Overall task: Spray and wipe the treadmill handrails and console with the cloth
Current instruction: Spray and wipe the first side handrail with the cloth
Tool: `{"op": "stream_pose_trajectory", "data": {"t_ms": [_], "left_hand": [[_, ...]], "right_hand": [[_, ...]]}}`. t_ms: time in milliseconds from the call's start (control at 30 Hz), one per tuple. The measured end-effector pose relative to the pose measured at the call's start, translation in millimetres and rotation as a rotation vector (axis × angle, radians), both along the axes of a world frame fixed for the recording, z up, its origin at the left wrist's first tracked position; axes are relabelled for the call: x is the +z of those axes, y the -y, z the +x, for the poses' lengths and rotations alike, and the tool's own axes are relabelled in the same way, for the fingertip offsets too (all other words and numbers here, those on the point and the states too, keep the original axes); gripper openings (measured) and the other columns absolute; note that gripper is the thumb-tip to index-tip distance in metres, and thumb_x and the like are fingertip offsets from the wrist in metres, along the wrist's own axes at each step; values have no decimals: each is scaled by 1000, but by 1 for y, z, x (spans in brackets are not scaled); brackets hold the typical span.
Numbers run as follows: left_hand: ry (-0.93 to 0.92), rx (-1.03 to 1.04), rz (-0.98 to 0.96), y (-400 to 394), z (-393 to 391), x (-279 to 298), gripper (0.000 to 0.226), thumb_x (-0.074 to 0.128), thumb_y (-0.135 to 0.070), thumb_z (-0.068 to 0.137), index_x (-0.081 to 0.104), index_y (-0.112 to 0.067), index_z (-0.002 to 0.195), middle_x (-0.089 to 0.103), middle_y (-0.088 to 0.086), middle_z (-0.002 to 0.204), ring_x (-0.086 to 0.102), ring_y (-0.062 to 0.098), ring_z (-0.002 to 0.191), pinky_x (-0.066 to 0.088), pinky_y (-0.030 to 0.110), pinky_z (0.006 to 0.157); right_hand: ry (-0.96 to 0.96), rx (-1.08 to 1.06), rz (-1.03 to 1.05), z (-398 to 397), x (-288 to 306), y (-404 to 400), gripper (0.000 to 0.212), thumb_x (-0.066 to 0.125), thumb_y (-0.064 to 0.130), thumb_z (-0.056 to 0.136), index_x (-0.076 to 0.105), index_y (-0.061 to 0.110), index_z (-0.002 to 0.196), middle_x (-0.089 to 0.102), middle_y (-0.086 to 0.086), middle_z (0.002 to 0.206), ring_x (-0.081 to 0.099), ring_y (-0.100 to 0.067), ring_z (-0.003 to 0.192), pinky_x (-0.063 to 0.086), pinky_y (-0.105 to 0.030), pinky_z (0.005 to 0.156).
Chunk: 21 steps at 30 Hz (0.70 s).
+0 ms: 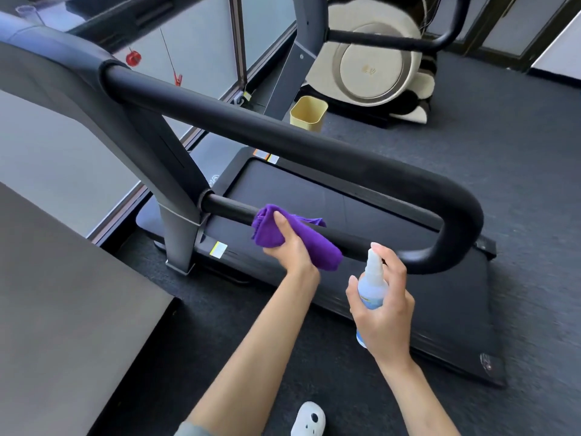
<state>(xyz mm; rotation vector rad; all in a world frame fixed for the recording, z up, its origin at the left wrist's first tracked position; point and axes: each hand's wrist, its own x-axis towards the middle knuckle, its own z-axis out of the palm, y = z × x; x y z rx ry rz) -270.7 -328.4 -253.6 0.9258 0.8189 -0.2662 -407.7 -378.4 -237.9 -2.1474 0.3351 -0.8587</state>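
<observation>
Nearest, at the bottom edge, a white shoe [308, 418] on dark carpet [518, 190], flanked by two bare forearms reaching forward. To the left, a dark flat tabletop [72, 309] filling the lower corner. Right hand [385, 305] wrapped around a small spray bottle [371, 287], clear with pale blue liquid and a white nozzle, held upright with the forefinger curled over the top of the nozzle, just beside the curved end of the handrail loop. Left hand [290, 243] clenched on a folded purple cloth [294, 236], pressing it against the lower black bar [229, 210] of the handrail, thumb laid across the top of the fabric, one loose corner of cloth draped over the far side of the bar. Above and beyond, the thick upper handrail [283, 143] running diagonally from the padded console end at upper left down to a U-bend at right, where it turns back into the lower bar. Grey upright post [176, 215] joining both bars to the treadmill base. Beneath the rails, the black treadmill deck [314, 196] with small stickers at its edges. Farther off, a yellow bin [308, 113] on the carpet near a second machine's frame, then a cream and black massage chair [377, 58] against the far wall. At upper left, glass panels with a red clip [178, 79] hanging on a thin line.
</observation>
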Motion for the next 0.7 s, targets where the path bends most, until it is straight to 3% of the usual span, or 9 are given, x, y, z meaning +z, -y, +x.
{"op": "stream_pose_trajectory", "data": {"t_ms": [133, 233, 367, 533, 700], "left_hand": [[-5, -126, 115, 1, -9, 4, 77, 64, -56, 82, 31, -16, 138, 52, -1, 118, 53, 21, 103, 42, 31, 95], [-11, -38, 227, -28, 25, 7, 81, 67, -55, 80, 33, -14, 141, 52, 5, 135, 54, 25, 117, 41, 32, 97], [-47, -11, 405, -60, 64, 12, 90, 62, -57, 83, 21, -8, 147, 38, 9, 149, 42, 30, 132, 31, 38, 107], [-123, 53, 419, -53, 73, 14, 91, 71, -51, 79, 24, -9, 145, 40, 10, 148, 41, 32, 132, 29, 41, 109], [-99, 118, 349, -51, 64, 10, 87, 73, -50, 77, 31, -11, 143, 49, 6, 140, 50, 28, 125, 36, 36, 103]], "right_hand": [[16, 28, 18, -8, 1, 10, 56, 65, 7, 79, 43, 20, 129, 47, 35, 125, 63, -15, 95, 48, -21, 89], [-6, 59, 48, -12, 2, 14, 55, 65, 8, 80, 43, 23, 128, 53, 26, 122, 64, -15, 93, 48, -19, 88], [-35, 121, 30, -10, 4, 15, 58, 65, 8, 81, 41, 29, 128, 49, 34, 126, 58, 1, 108, 42, -12, 95], [-43, 111, 26, 4, 6, 17, 60, 64, 8, 81, 39, 34, 129, 48, 37, 127, 56, 5, 109, 42, -12, 94], [-42, 88, 41, 22, 7, 21, 58, 65, 2, 82, 41, 24, 130, 54, 16, 127, 57, -2, 111, 46, -19, 96]]}}
